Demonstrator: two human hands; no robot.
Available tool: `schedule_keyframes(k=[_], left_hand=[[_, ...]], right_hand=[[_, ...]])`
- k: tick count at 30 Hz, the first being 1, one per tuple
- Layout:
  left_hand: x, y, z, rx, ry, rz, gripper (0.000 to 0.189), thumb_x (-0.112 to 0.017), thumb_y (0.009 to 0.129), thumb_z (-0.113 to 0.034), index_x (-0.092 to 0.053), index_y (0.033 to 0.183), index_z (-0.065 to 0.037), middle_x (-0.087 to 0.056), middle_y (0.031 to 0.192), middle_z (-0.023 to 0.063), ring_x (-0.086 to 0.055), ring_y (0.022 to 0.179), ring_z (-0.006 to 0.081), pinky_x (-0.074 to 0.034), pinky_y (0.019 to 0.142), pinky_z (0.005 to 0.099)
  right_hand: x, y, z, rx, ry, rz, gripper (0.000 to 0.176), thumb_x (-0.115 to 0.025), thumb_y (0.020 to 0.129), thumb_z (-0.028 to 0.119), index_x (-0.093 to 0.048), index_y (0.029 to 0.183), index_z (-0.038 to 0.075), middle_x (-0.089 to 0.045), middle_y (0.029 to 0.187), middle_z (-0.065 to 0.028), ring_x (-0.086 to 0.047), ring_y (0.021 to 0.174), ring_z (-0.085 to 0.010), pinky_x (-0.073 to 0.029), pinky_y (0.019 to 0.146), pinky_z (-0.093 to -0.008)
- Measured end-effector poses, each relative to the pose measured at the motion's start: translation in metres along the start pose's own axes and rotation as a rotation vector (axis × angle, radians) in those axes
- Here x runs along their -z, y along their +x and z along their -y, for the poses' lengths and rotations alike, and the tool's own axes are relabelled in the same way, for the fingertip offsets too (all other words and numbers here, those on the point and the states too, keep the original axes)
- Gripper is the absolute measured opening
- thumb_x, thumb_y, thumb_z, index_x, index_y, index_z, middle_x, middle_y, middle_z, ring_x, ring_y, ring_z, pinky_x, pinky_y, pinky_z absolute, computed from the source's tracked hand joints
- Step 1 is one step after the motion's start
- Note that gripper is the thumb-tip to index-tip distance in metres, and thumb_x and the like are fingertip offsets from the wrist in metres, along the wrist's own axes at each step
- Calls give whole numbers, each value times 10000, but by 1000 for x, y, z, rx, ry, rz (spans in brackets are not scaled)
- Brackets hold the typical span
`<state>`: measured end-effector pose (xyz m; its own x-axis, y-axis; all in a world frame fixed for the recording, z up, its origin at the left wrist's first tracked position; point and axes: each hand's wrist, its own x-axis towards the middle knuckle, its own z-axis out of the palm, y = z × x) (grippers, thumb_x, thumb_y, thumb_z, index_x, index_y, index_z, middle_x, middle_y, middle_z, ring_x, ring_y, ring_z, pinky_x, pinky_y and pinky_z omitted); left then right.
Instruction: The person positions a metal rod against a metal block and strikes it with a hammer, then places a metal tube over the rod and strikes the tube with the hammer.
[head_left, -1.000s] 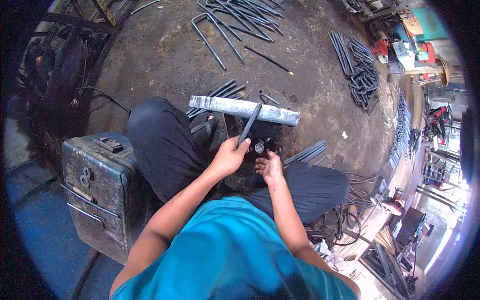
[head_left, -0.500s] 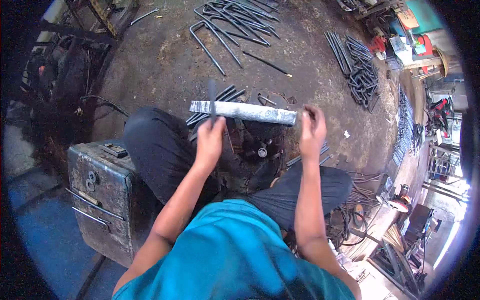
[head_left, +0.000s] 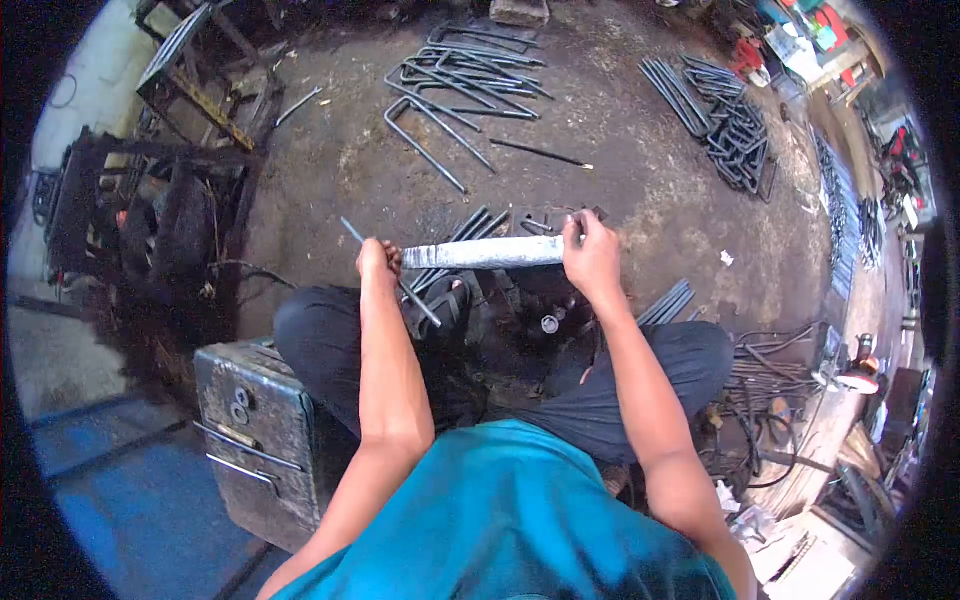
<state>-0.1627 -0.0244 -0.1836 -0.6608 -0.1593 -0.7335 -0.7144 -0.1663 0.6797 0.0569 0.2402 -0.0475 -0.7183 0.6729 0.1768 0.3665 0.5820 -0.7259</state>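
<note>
A long whitish-grey bar point(head_left: 485, 253) with dark marks towards its left end lies crosswise in front of my knees. My right hand point(head_left: 594, 260) is closed around its right end, thumb on the near side. At the opposite end, my left hand point(head_left: 376, 262) is closed on a thin metal rod point(head_left: 419, 305), which slants from upper left to lower right through the fist. The left fingers are right at the bar's left tip. Several dark steel rods point(head_left: 483, 222) lie beneath and behind the bar, partly hidden by it.
Several bent U-shaped rods point(head_left: 470, 80) lie on the floor ahead, and more bent pieces point(head_left: 740, 150) are heaped at the right. A worn metal box point(head_left: 260, 430) stands by my left knee. Straight rods point(head_left: 668, 303) rest near my right knee.
My right hand has gone from open beside the bar to closed on its right end. My left hand has moved left to the bar's other end, and its rod has tilted from upright to slanting.
</note>
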Motion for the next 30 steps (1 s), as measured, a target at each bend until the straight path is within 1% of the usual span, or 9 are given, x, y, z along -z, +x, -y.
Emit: schedule_keyframes(k=[2,4,7,11,18,19,23,27,30], left_hand=[[3,8,13,15,27,-39,291,-483,930,-259,-576,792,-21,-621,708,114,-565,532,201,-415,461,322],[1,4,21,-97,11,154,263,-480,937,-235,-559,820,-13,-643,770,144,-620,657,254,-507,610,374],[-19,-31,19,146,-92,485,182,-462,944,-157,-537,890,0,-636,831,151,-646,775,291,-543,816,443],[-29,-64,7,155,-174,500,193,-477,951,-173,-517,821,-37,-568,691,94,-636,747,301,-539,844,475],[-40,-89,0,21,-107,529,163,-534,933,-155,-519,814,-44,-571,693,100,-617,667,253,-556,792,455],[-45,-102,-3,13,-74,507,170,-546,933,-191,-532,810,-73,-600,708,86,-624,653,226,-542,649,377],[-57,-130,-7,-125,138,521,173,-571,928,-277,-561,825,-138,-631,717,20,-608,603,136,-363,465,264],[-64,-108,9,-158,103,531,194,-584,924,-259,-563,834,-88,-618,708,55,-636,633,179,-465,521,303],[-61,-87,8,-63,15,473,203,-585,926,-240,-558,832,-62,-604,704,67,-635,641,205,-516,580,335]], right_hand=[[4,-2,-3,-6,27,-23,192,-564,894,182,-613,897,-3,-651,814,-235,-635,796,-414,-496,686,-466],[7,0,-9,-47,7,47,199,-544,896,185,-612,892,-1,-650,837,-240,-627,815,-426,-493,703,-483],[14,1,-5,-24,-30,56,209,-534,894,190,-609,884,-5,-647,841,-244,-620,826,-437,-487,711,-499],[6,0,-24,-6,51,-4,181,-542,879,166,-595,865,-7,-637,816,-242,-610,811,-442,-486,689,-497],[4,0,-71,-45,258,-36,150,-558,873,131,-616,882,-7,-635,780,-225,-652,770,-376,-499,665,-399],[8,-1,-71,-84,298,-63,154,-550,880,121,-633,873,-9,-658,755,-164,-666,723,-251,-495,664,-344],[5,1,-106,-289,577,-141,153,-546,886,106,-649,836,4,-669,744,-74,-631,722,-138,-483,669,-288],[10,-3,-102,-310,740,-162,139,-561,876,95,-644,823,-3,-647,714,-58,-619,708,-123,-471,649,-278],[-2,-5,-97,-202,527,-157,117,-590,867,91,-642,830,-8,-647,722,-55,-598,678,-111,-464,639,-277]])
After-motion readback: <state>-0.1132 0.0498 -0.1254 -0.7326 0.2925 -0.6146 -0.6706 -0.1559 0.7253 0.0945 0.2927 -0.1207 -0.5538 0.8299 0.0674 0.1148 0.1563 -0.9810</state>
